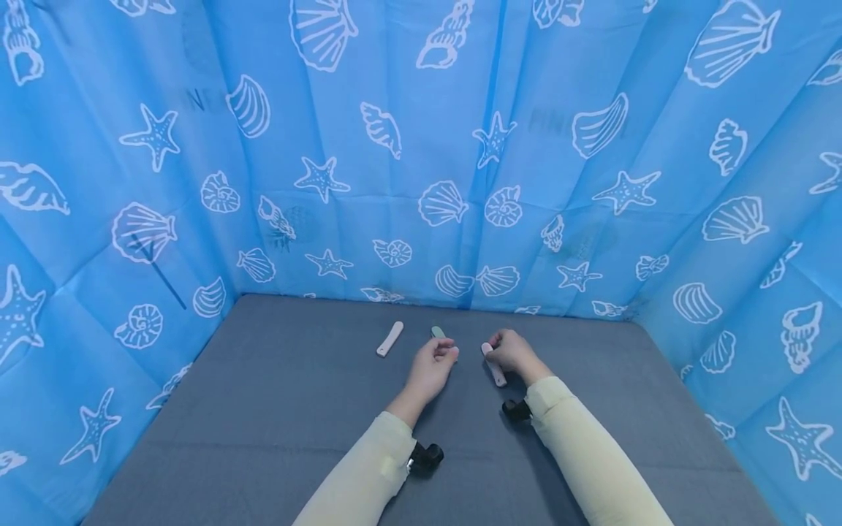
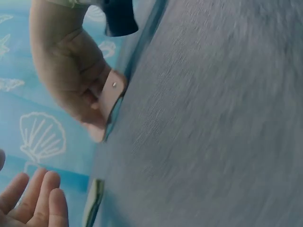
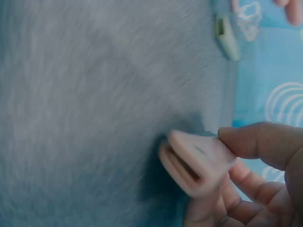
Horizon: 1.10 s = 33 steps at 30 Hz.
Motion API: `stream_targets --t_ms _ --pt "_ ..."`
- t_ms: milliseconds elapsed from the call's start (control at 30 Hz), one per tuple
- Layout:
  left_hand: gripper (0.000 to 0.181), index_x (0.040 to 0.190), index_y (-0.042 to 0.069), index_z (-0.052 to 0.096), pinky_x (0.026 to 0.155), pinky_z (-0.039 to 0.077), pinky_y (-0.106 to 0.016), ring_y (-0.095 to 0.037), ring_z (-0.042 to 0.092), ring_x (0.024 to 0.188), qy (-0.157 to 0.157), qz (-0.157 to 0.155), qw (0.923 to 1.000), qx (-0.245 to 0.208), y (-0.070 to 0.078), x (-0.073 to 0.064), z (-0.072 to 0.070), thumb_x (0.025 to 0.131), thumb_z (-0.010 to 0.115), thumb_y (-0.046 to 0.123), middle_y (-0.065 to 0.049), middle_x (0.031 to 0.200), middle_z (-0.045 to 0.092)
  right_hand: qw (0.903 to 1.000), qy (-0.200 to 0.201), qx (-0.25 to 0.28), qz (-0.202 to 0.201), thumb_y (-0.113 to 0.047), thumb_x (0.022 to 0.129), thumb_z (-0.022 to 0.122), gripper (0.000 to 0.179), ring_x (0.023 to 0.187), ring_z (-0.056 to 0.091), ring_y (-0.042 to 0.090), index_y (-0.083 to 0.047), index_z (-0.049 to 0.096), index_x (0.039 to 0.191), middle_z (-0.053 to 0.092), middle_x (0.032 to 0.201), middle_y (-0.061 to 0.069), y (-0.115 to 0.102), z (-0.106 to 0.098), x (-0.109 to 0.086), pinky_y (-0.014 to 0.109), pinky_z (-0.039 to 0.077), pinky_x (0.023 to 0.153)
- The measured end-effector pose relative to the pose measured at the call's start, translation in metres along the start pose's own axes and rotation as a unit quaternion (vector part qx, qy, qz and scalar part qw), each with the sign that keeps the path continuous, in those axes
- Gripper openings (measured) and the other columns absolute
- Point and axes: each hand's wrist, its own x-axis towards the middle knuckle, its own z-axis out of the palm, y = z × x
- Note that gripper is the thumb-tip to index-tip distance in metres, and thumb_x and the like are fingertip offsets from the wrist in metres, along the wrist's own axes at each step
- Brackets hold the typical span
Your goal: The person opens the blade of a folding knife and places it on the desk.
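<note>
My right hand pinches a pale pink folding knife near its far end, thumb against fingers. In the right wrist view, that folding knife is tilted and shows a long slot; a rivet marks its end in the left wrist view. A pale green folding knife lies partly hidden behind my left hand. The left wrist view has the fingers relaxed and apart from the green one, holding nothing. Left of this hand, another pale pink folding knife lies on the table.
A dark grey cloth covers the table. Blue curtains printed with white shells and starfish stand around its back and sides. Black cameras are strapped at both wrists, under pale yellow sleeves.
</note>
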Motion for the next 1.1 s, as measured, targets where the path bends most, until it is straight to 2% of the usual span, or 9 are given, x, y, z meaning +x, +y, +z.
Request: stream_targets --t_ms 100,200,300,433,533,667,800,967,1100 --pt "0.037 0.132 0.003 0.059 0.087 0.053 -0.039 -0.022 0.065 0.104 0.015 0.005 0.9998 -0.010 -0.001 -0.003 0.007 0.104 0.056 0.027 -0.008 0.115 0.067 0.9970 -0.010 0.076 0.002 -0.006 0.094 0.062 0.029 0.081 0.061 0.024 0.006 0.056 0.119 0.061 0.101 0.018 -0.002 0.000 -0.008 0.036 0.055 0.067" --pt "0.038 0.134 0.003 0.058 0.088 0.052 -0.040 -0.024 0.064 0.108 0.024 0.004 0.9996 -0.016 -0.001 -0.006 0.012 0.104 0.056 0.027 -0.009 0.119 0.066 0.9887 -0.018 0.149 -0.001 -0.005 0.095 0.061 0.033 0.076 0.061 0.020 0.008 0.054 0.125 0.061 0.097 0.016 -0.005 -0.002 -0.017 0.035 0.057 0.065" --pt "0.043 0.137 0.003 0.054 0.087 0.053 -0.040 -0.024 0.064 0.107 0.019 0.000 0.9995 -0.025 -0.001 -0.006 0.017 0.104 0.057 0.030 -0.011 0.121 0.066 0.9798 -0.019 0.199 -0.006 -0.005 0.096 0.062 0.036 0.073 0.061 0.016 0.006 0.052 0.129 0.061 0.096 0.014 -0.009 -0.003 -0.024 0.034 0.057 0.065" --pt "0.049 0.141 0.004 0.051 0.083 0.054 -0.036 -0.017 0.067 0.098 0.000 -0.013 0.9995 -0.027 -0.002 -0.006 0.023 0.103 0.057 0.034 -0.007 0.118 0.066 0.9679 -0.021 0.250 -0.017 -0.005 0.098 0.061 0.038 0.075 0.062 0.017 0.005 0.048 0.133 0.061 0.100 0.014 -0.013 -0.002 -0.035 0.038 0.058 0.068" --pt "0.045 0.139 0.004 0.053 0.080 0.054 -0.033 -0.014 0.067 0.091 -0.008 -0.012 0.9995 -0.029 -0.003 -0.007 0.025 0.103 0.058 0.030 -0.004 0.111 0.067 0.9616 -0.026 0.272 -0.030 -0.006 0.099 0.059 0.039 0.077 0.063 0.018 0.005 0.046 0.134 0.061 0.102 0.016 -0.015 -0.001 -0.042 0.040 0.058 0.070" --pt "0.035 0.132 0.002 0.059 0.075 0.054 -0.031 -0.016 0.067 0.085 -0.010 0.010 0.9993 -0.036 -0.004 -0.008 0.026 0.103 0.060 0.020 -0.003 0.101 0.068 0.9546 -0.034 0.293 -0.039 -0.007 0.101 0.057 0.036 0.078 0.063 0.018 0.004 0.046 0.134 0.062 0.101 0.014 -0.016 0.000 -0.050 0.039 0.057 0.070" --pt "0.028 0.123 0.005 0.065 0.071 0.054 -0.026 -0.011 0.065 0.080 -0.019 0.015 0.9992 -0.033 -0.004 -0.009 0.024 0.101 0.063 0.021 0.001 0.095 0.067 0.9483 -0.040 0.311 -0.048 -0.008 0.102 0.057 0.035 0.077 0.063 0.017 0.004 0.047 0.133 0.062 0.101 0.013 -0.018 0.003 -0.054 0.039 0.057 0.070" --pt "0.025 0.118 0.007 0.068 0.070 0.054 -0.024 -0.007 0.061 0.079 -0.034 0.018 0.9991 -0.019 -0.001 -0.009 0.019 0.100 0.063 0.024 0.002 0.094 0.066 0.9458 -0.043 0.315 -0.067 -0.009 0.102 0.057 0.035 0.077 0.063 0.017 0.004 0.047 0.132 0.062 0.098 0.012 -0.017 0.007 -0.056 0.038 0.058 0.070" --pt "0.018 0.110 0.008 0.065 0.067 0.051 -0.025 -0.012 0.061 0.076 -0.063 0.016 0.9978 -0.005 0.002 -0.009 0.012 0.103 0.059 0.024 0.002 0.089 0.063 0.9435 -0.053 0.318 -0.077 -0.008 0.102 0.056 0.034 0.078 0.064 0.017 0.004 0.047 0.132 0.063 0.096 0.011 -0.017 0.008 -0.059 0.039 0.058 0.072"
